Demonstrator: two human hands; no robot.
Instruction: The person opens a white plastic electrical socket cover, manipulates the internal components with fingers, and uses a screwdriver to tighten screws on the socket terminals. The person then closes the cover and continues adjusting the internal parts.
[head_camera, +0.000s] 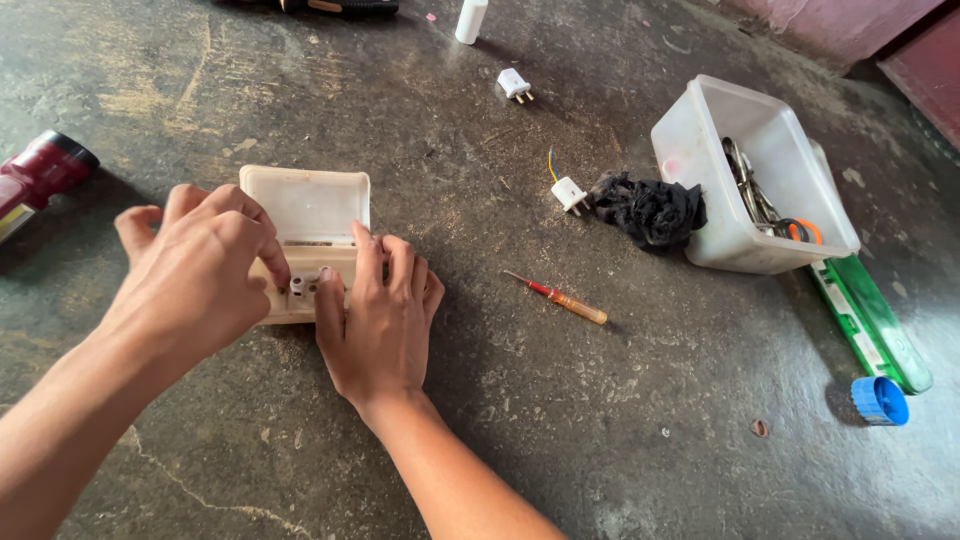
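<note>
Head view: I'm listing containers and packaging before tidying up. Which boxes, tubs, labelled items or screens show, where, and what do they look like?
Cream plastic box: left of centre, rectangular, lid open, under left hand and right hand.
White translucent tub: right, rectangular, open, metal tools inside.
Green flat case: lower right beside the tub, long, translucent.
Blue cap: lower right, round.
White tube: top centre, cylindrical.
No screens or signs in view.

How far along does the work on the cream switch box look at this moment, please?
Done: the cream switch box lies opened on the floor. In hand: left hand and right hand press its small white fitting. Left: the screwdriver lies untouched, and the box is not closed.
</note>
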